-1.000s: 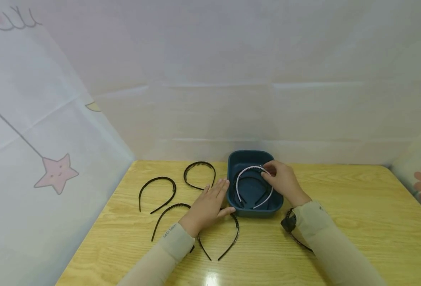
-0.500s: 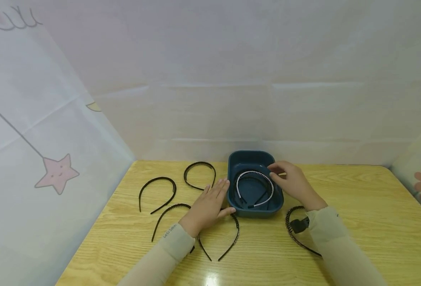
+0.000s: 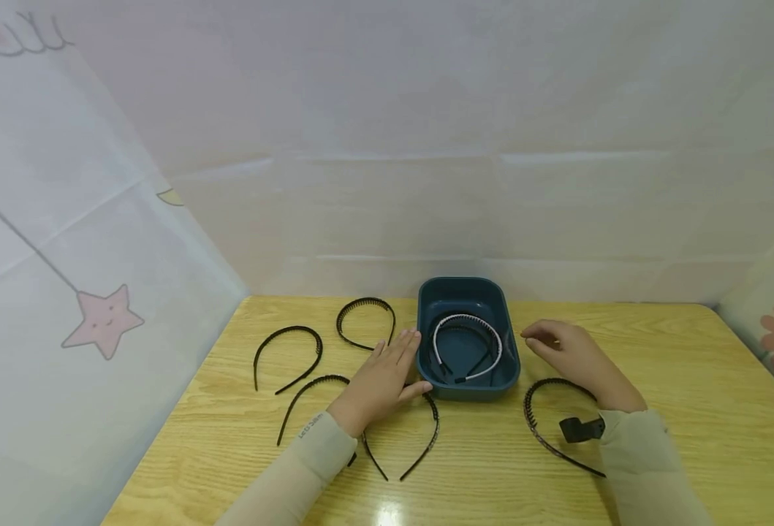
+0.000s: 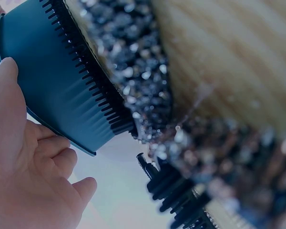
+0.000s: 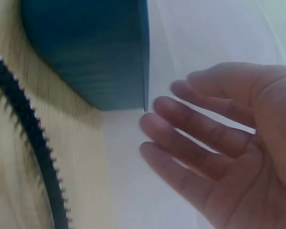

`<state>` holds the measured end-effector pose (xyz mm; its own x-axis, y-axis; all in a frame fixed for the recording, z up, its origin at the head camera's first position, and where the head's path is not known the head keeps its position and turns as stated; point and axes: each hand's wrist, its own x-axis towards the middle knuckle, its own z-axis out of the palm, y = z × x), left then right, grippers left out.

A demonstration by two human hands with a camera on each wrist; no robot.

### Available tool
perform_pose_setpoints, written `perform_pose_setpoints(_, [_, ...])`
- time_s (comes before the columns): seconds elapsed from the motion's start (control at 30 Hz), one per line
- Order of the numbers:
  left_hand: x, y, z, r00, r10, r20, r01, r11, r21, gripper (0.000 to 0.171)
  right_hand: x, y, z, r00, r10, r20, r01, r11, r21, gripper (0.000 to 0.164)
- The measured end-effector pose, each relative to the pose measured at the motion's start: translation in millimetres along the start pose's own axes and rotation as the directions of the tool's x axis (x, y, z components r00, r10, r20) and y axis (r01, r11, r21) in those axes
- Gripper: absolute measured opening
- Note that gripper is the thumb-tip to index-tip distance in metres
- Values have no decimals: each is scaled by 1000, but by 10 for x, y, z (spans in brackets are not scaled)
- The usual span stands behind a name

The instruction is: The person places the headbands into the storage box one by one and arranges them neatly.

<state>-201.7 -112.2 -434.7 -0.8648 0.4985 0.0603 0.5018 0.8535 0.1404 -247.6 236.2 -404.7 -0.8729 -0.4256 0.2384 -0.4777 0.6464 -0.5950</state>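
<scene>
A dark blue bin (image 3: 468, 391) stands at the back of the table. In it lie a white headband (image 3: 441, 330) and darker headbands beneath. My left hand (image 3: 383, 383) rests against the bin's left side with straight fingers, its thumb at the front rim; the left wrist view shows that thumb and the fingers on the bin wall (image 4: 52, 81). Just right of the bin hovers my right hand (image 3: 574, 354), holding nothing, fingers loosely bent in the right wrist view. Below that hand a black toothed headband (image 3: 536, 427) lies on the table, partly behind the wrist.
Left of the bin, black headbands lie spread out: one at the back (image 3: 367, 299), one at far left (image 3: 288, 329), and others near the left forearm, including a sparkly one (image 3: 434, 431). A pale printed backdrop (image 3: 387, 183) rises behind the wooden table (image 3: 492, 467).
My right hand has let go of the white headband, which settled lower in the bin, and moved right, out past the rim. The left hand has stayed put.
</scene>
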Motion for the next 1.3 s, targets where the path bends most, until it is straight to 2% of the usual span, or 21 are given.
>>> perform_pose_setpoints(0.1, [-2,0,3,1000,-4,4,4,1000,0,88,-58,57,-20,1000,21,20,-21,1000,-2,20])
perform_pose_setpoints(0.37, [5,19,6,1000,6,-8,-6,1000,0,87,-167,233,-69,990,97,102,-88,992,-90,18])
perform_pose_setpoints(0.5, [13,24,4,1000,11,-11,-11,1000,5,87,-216,316,-115,975,143,168,-128,987,-98,18])
perform_pose_setpoints(0.73, [8,5,17,1000,9,-14,-9,1000,-2,87,-294,431,-169,953,208,220,-190,977,-99,26])
perform_pose_setpoints(0.9, [-13,-2,13,1000,11,-20,-11,1000,-2,86,-357,484,-230,924,266,275,-262,964,-52,33])
perform_pose_setpoints(1.03, [-10,-3,12,1000,17,-26,-16,1000,6,86,-386,520,-259,915,268,302,-279,960,-9,27])
perform_pose_setpoints(1.3, [10,-24,47,999,22,-30,-22,1000,0,87,-390,523,-238,916,270,296,-290,957,25,8])
